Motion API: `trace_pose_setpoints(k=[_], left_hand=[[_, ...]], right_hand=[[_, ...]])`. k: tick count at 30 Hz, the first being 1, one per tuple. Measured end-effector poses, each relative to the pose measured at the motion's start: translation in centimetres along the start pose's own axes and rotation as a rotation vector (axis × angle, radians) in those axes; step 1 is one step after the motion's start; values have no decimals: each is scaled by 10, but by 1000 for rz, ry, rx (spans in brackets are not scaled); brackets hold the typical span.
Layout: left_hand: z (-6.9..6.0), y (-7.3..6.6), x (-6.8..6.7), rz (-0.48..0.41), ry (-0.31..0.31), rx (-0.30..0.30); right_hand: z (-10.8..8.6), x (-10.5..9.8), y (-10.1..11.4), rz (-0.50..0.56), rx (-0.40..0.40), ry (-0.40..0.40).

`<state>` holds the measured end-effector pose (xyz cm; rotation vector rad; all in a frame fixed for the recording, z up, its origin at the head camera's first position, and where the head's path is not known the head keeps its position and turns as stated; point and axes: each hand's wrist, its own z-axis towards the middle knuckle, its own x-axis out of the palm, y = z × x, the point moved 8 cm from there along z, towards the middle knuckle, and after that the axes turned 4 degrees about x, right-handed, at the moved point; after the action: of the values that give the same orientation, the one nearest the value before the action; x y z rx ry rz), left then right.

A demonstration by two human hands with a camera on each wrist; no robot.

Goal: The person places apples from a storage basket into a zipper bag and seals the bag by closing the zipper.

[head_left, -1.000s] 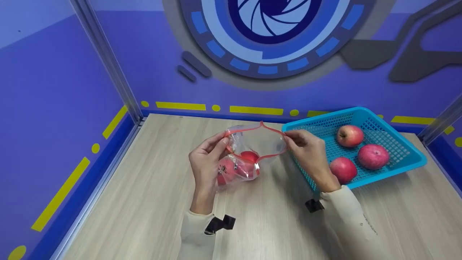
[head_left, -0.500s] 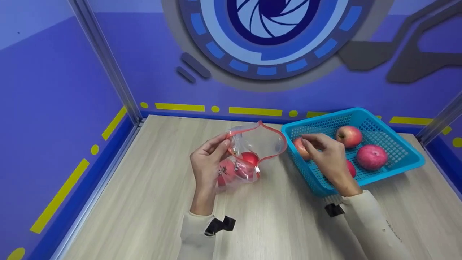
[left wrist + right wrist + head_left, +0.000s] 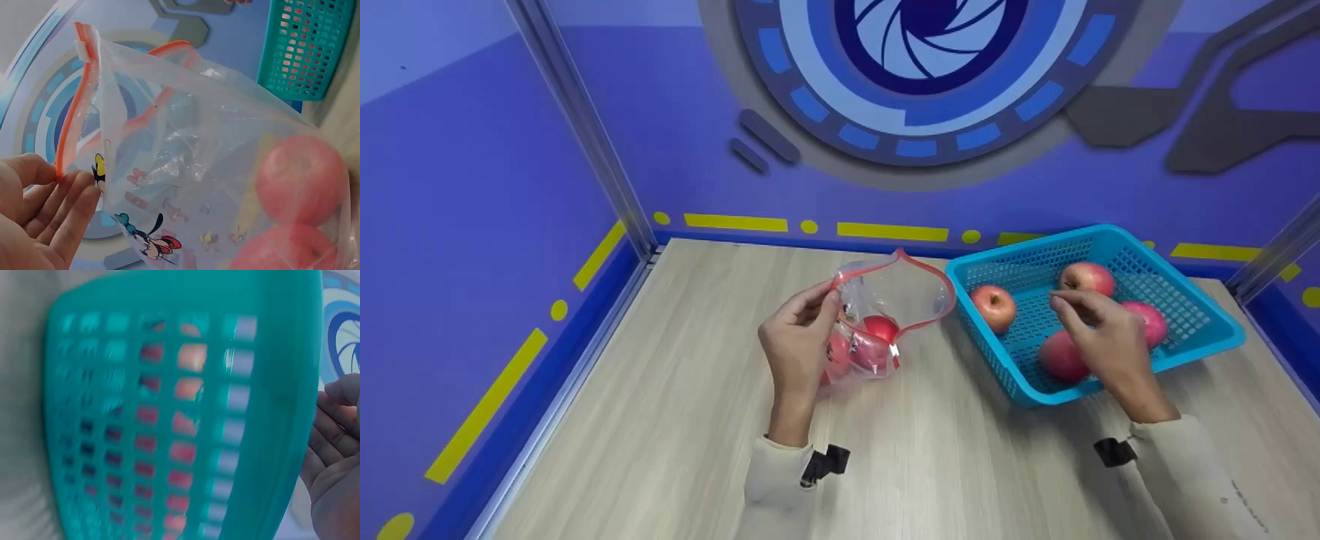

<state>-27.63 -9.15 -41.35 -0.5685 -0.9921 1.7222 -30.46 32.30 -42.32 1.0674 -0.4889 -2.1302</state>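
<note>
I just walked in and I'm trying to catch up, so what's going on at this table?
A person is working with both hands. The left hand pinches the orange-red edge of a clear plastic zip bag; the bag's mouth is open, and at least two round red apples show inside. The right hand is above a turquoise perforated plastic basket, with nothing visible in its fingers. Four round reddish apples lie in the basket.

The left hand (image 3: pixel 799 337) pinches between thumb and fingertips. The right hand (image 3: pixel 1110 337), well apart from it, has thumb and forefinger close together. The sleeved left forearm (image 3: pixel 781 484) reaches forward; the right forearm (image 3: pixel 1196 469) slants inward.
</note>
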Motion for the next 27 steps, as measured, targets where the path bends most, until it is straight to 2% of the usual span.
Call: trace_pose_setpoints(k=[7,13,21,27], left_hand=[[-1,-5,-2,95,-45,129],[0,-10,2,95,-37,202],[0,-8,2,41,-25,170],[-1,-7,4,5,-16,149]], right_hand=[[-10,-9,-26,-93,63,34],[-17,-6,-41,-161,79,85],[-15,2,-44,-196,107,181],[-20,5,-47,-201,106,211]])
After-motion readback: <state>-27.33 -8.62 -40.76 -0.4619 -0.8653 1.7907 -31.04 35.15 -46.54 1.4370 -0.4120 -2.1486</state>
